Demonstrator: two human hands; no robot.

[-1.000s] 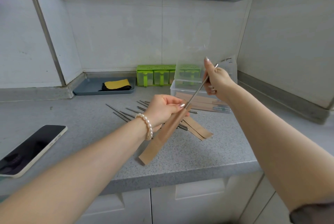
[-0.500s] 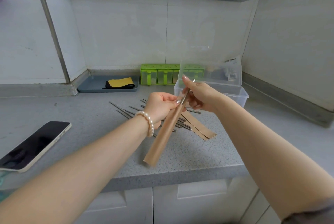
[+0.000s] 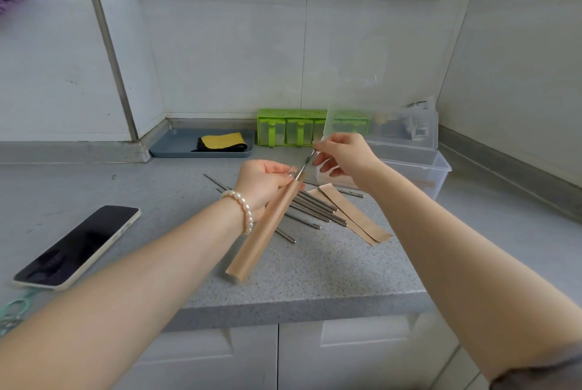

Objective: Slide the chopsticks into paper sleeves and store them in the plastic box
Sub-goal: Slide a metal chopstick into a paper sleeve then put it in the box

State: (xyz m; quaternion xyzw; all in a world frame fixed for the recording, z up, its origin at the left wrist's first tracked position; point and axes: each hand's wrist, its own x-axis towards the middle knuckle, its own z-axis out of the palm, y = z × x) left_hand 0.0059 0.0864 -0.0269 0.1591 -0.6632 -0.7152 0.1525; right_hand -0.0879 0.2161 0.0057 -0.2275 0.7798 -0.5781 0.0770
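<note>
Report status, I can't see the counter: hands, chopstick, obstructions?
Left hand grips sleeve. Right hand pinches chopstick, mostly inserted. Nothing blocking.

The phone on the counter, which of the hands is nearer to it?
Left. The left hand grips the paper sleeve right of the phone. The right hand pinches the chopstick farther right, by the plastic box.

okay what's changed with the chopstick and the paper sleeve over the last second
The metal chopstick has slid far down into the paper sleeve; only a short end now sticks out. The right hand, pinching that end, has come down toward the left hand, which still grips the sleeve's mouth. The loose chopsticks, spare sleeves, plastic box and phone lie as before.
</note>
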